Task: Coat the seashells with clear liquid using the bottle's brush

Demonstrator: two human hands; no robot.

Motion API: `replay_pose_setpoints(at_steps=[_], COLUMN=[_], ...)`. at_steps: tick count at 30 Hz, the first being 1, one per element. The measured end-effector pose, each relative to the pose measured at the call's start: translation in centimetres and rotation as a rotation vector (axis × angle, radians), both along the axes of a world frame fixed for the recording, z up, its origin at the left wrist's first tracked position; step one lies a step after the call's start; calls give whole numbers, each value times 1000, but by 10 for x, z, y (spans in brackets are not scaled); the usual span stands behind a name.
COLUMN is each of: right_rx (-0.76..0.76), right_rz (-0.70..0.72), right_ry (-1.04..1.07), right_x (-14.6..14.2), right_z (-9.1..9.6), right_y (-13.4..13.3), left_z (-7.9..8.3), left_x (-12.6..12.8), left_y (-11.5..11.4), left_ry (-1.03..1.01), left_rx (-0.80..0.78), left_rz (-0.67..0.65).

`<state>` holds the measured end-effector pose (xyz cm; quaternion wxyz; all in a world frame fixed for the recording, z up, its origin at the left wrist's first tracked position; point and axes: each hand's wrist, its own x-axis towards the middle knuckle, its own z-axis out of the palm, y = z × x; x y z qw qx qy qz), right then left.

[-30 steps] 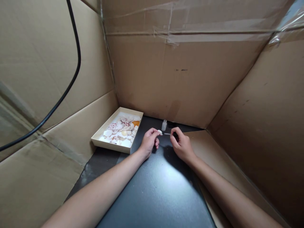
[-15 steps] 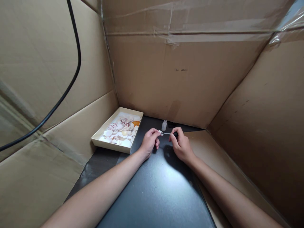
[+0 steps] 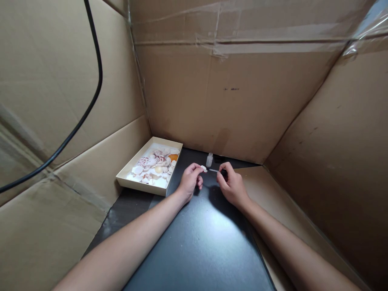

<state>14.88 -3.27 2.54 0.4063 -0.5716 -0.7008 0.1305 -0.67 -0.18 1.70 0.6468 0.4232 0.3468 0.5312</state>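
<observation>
Where the two hands meet over the black mat (image 3: pixel 197 242), a small pale shell (image 3: pixel 204 168) shows as a rounded, off-white chip, smooth-looking and too small for any pattern to be told. The left hand (image 3: pixel 189 182) pinches it between thumb and fingertips, so the shell sits at the very tip of that grip, just above the mat. The right hand (image 3: pixel 232 185) is closed around the dark handle of a thin brush (image 3: pixel 216 170), whose slim light stem points left, its tip just beside the shell. A little clear bottle (image 3: pixel 209 159) stands upright just behind them. To the left lies a cream rectangular tray (image 3: pixel 133 182) heaped with white and reddish shells, one orange. Creased brown cardboard walls (image 3: pixel 242 101) with tape close all round.
</observation>
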Motion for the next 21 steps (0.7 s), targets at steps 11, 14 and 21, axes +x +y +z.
replay_pose_setpoints(at_steps=[11,14,21], right_rx=[41,20,73], right_rz=[-12,-38,-10], right_ry=[-67,-103,-70], right_x=[-2,-1,-1], right_z=[2,2,3], right_y=[-1,0,0], left_z=[0,0,0], left_x=[0,0,0], left_y=[0,0,0], left_ry=[1,2,-5], left_rx=[-2,1,-5], left_rz=[-11,-3,1])
